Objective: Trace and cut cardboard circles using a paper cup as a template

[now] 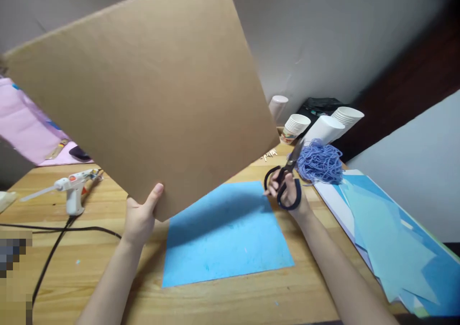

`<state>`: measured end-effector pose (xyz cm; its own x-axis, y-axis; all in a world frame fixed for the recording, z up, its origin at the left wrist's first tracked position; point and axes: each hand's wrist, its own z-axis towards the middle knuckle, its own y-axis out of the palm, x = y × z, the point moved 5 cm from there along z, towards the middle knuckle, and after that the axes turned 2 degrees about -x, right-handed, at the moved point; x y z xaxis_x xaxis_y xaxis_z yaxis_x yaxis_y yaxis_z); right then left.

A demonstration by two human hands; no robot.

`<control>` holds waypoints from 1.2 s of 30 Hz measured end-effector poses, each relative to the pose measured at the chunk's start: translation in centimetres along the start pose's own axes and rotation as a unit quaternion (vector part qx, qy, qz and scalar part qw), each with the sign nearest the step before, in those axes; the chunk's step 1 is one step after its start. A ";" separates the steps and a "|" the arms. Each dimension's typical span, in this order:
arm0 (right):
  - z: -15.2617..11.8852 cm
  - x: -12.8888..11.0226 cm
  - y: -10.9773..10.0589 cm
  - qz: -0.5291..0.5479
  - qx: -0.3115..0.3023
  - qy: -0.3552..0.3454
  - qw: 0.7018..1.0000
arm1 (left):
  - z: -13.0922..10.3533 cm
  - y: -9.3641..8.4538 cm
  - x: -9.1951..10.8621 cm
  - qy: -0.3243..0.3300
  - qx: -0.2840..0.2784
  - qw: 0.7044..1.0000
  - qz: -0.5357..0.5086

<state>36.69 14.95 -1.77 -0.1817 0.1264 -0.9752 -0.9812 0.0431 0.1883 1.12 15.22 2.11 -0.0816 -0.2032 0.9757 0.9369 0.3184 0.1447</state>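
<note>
while you work at the wooden worktop (230, 301), a grey wall rises right behind it and a dark floor shows at the far right. your left hand (138, 219) pinches the bottom corner of the big cardboard sheet (143, 95), thumb on the front, fingers behind it and out of sight; the sheet is raised and tilted, its top cut off by the frame, and it hides much of the far worktop. your right hand (287, 193) has its fingers through the black handles of the scissors (285, 181), blades pointing up toward the blue yarn (319, 162); whether the blades are parted is hard to tell. the blue paper sheet (226, 234) lies flat between your forearms. the glue gun (72, 188) and its cord sit left, paper cups (296, 126) behind the yarn, and stacked blue papers (391, 248) overhang the right edge. bare wood lies nearest you.
</note>
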 end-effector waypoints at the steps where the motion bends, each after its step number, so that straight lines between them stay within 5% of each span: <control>1: -0.5 0.5 1.4 0.010 -0.062 0.024 0.998 | 0.0 -0.2 0.3 0.018 0.020 1.000 -0.002; 5: -3.9 1.1 7.0 -0.009 -0.288 0.102 0.952 | -0.3 -0.1 0.8 0.020 0.050 0.998 -0.019; 9: -6.1 -0.2 10.0 -0.075 -0.371 0.126 0.917 | -0.7 0.4 0.5 -0.025 0.017 0.998 -0.046; 17: -6.1 -0.5 10.7 -0.125 -0.350 0.112 0.922 | -1.2 0.5 0.3 -0.050 -0.018 0.998 -0.045; 30: -6.2 0.8 10.3 -0.199 -0.202 0.122 0.951 | -1.2 0.3 -0.3 -0.058 -0.026 0.997 -0.038; 36: -6.4 1.0 10.8 -0.198 -0.259 0.117 0.938 | -1.5 0.2 -0.3 -0.062 -0.043 0.996 -0.042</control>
<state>25.45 9.21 -1.42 0.2543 -0.0210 -0.9669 -0.8640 -0.4541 -0.2174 1.80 13.99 1.57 -0.1969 -0.1084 0.9744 0.9504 0.2231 0.2169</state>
